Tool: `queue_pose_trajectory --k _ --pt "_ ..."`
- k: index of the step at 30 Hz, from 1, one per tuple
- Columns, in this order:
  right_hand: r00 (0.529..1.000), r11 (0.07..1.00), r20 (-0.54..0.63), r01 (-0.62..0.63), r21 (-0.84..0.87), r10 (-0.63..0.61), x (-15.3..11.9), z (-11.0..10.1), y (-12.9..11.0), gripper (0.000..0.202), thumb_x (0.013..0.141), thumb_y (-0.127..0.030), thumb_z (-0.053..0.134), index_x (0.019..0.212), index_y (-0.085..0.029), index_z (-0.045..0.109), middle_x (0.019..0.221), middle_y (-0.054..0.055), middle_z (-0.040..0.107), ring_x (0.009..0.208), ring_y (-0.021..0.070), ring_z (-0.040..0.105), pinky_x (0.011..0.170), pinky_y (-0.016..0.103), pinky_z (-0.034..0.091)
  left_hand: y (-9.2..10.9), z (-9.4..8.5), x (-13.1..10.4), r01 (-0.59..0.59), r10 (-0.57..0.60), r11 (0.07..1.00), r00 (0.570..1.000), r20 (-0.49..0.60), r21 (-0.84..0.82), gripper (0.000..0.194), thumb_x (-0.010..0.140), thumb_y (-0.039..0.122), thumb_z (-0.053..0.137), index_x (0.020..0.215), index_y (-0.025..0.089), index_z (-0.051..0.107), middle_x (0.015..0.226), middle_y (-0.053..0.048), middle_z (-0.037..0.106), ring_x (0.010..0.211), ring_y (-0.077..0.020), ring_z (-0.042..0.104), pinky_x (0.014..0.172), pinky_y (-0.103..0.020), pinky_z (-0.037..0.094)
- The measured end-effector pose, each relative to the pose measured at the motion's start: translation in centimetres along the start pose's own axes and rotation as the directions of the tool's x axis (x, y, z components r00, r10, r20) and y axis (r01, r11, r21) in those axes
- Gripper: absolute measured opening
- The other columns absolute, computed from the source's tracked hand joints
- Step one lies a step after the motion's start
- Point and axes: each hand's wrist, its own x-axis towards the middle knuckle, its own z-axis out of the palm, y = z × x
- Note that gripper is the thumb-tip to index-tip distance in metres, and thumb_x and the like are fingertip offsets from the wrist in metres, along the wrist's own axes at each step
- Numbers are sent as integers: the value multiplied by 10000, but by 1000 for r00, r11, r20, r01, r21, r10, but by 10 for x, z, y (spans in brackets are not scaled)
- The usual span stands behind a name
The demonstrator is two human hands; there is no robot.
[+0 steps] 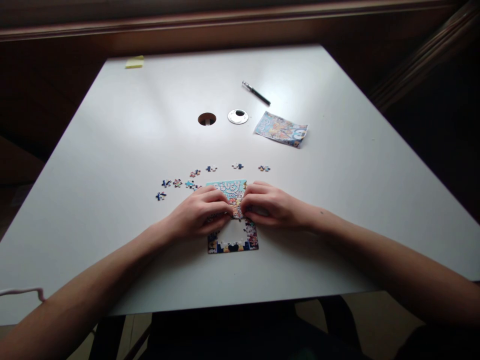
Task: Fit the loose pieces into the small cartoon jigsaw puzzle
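Observation:
A partly assembled jigsaw puzzle (233, 247) lies on the white table, with a gap in its lower middle. My left hand (204, 210) rests over the puzzle's left side, fingers curled and fingertips at its centre. From the right, my right hand (268, 204) reaches in with bent, closed fingers. Both sets of fingertips nearly meet at the upper edge of the gap, on a small piece (237, 214); whether it is gripped or only pressed is hidden. Several loose pieces (177, 183) lie beyond my left hand, and more sit past the puzzle's top edge.
Farther back on the table (112, 150) are a creased picture sheet (282, 129), a black pen (256, 93), a round metal cover (238, 117), a round hole (207, 119) and a yellow sticky note (135, 62). A cable (22, 290) runs at the left edge.

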Motion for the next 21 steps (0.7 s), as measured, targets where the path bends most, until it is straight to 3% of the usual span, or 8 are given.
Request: queue_pose_trajectory --k 21 --pt "1000 1000 4 -3 -3 3 0 -1 0 74 921 -188 571 956 -180 637 908 67 592 855 179 517 798 309 455 -1 -1 0 13 -13 1000 1000 19 9 177 935 204 577 1078 224 679 1015 -62 680 930 -193 580 849 -343 485"
